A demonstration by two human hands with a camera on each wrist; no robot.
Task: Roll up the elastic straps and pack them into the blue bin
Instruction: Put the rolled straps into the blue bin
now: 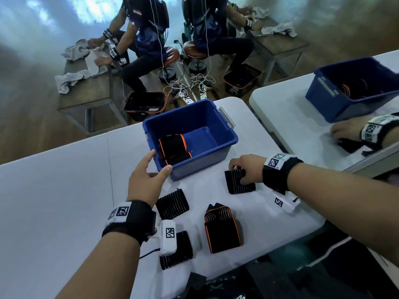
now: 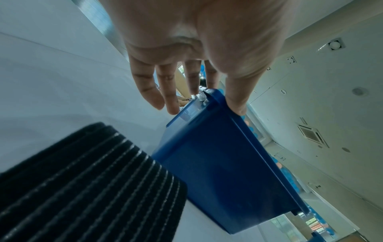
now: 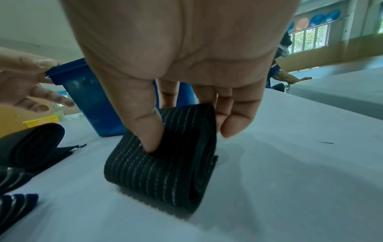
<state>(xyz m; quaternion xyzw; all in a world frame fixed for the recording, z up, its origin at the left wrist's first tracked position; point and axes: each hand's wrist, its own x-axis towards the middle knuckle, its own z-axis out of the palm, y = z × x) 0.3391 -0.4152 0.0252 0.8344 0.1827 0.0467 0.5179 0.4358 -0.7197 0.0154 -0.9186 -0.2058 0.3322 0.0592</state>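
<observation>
The blue bin [image 1: 216, 145] [image 2: 217, 163] [image 3: 93, 106] stands on the white table [image 1: 54, 201] and holds two rolled, orange-edged straps [image 1: 172, 145]. My left hand [image 1: 159, 161] [image 2: 205, 106] is at its near-left corner. The thumb lies on the rim and the fingers are straight beside the wall. My right hand [image 1: 238, 173] [image 3: 188, 135] pinches a folded black grey-striped strap [image 1: 239, 185] [image 3: 161, 172] lying on the table right of the bin, thumb on top, fingers behind its far edge. Two more striped straps [image 1: 172, 203] [image 1: 177, 249] and an orange-edged one [image 1: 222, 229] lie nearer me.
A second white table [image 1: 291, 117] at the right carries another blue bin [image 1: 354, 87], with another person's hand [image 1: 345, 130] on a dark strap. Two people sit at benches beyond. Black baskets [image 1: 144, 104] and cables lie on the floor. My table's near edge runs just behind the straps.
</observation>
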